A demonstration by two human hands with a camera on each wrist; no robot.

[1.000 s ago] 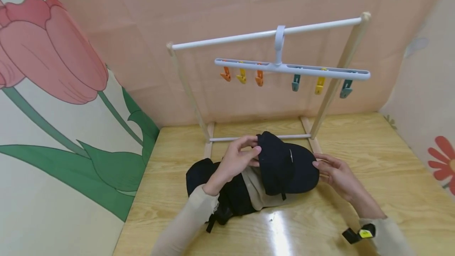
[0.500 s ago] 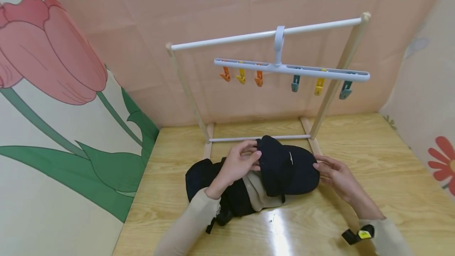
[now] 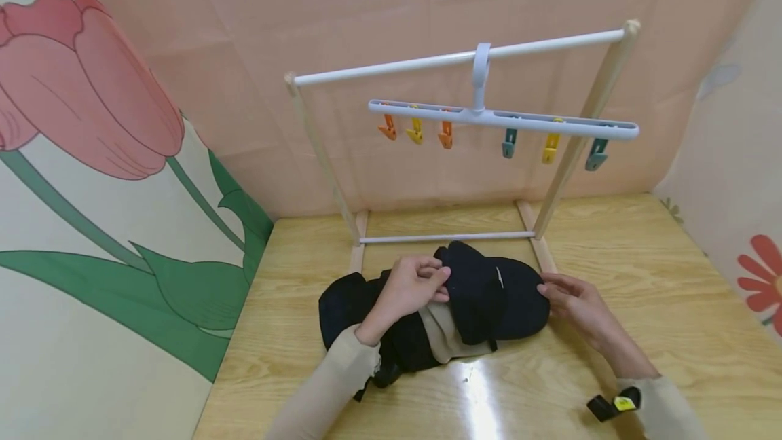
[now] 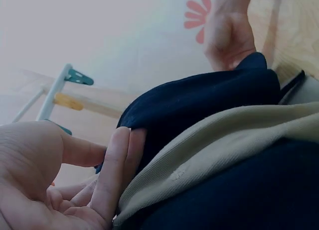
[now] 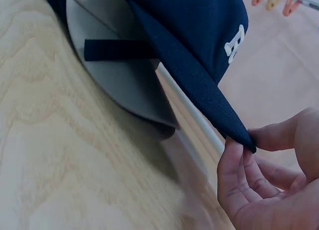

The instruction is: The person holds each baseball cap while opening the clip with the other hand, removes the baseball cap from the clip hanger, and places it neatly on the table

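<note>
A navy baseball cap [image 3: 473, 290] with a white emblem lies over a beige cap [image 3: 442, 331], its brim pointing right. My left hand [image 3: 415, 287] pinches the back edge of the navy cap's crown between thumb and fingers. At the other end, my right hand [image 3: 577, 301] pinches the tip of the brim; the right wrist view shows thumb above and fingers beneath the brim [image 5: 214, 105]. In that view the beige cap's brim [image 5: 119, 80] sits below, close over the table. More dark caps [image 3: 348, 297] lie stacked to the left, partly hidden by my left forearm.
Behind the caps stands a rack with a white top rail [image 3: 391, 70] and wooden posts. A pale hanger [image 3: 501, 119] hooks over the rail, carrying several orange, yellow and teal clips. A tulip-printed wall [image 3: 91, 87] borders the wooden table [image 3: 641, 250] on the left.
Both hands have lowered the navy cap slightly, bringing it nearer the caps beneath and toward me. Their pinches on its back edge and brim stay the same.
</note>
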